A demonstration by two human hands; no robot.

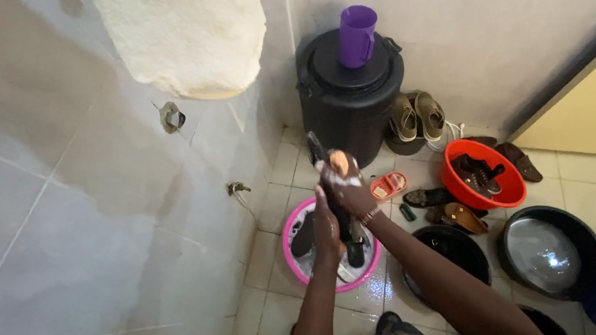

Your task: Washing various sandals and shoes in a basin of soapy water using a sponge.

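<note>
Tiled floor at six o'clock holds a pink basin [295, 264]; above it, left hand [325, 228] grips a dark shoe [340, 220], right hand [347, 182] clasps orange soap [339, 161]. Rubbing steadily along the upper seems best.

I see no packages, labels, signs or screens from here: nothing boxed, wrapped, printed or lit anywhere in my view, from twelve o'clock round to six.
</note>
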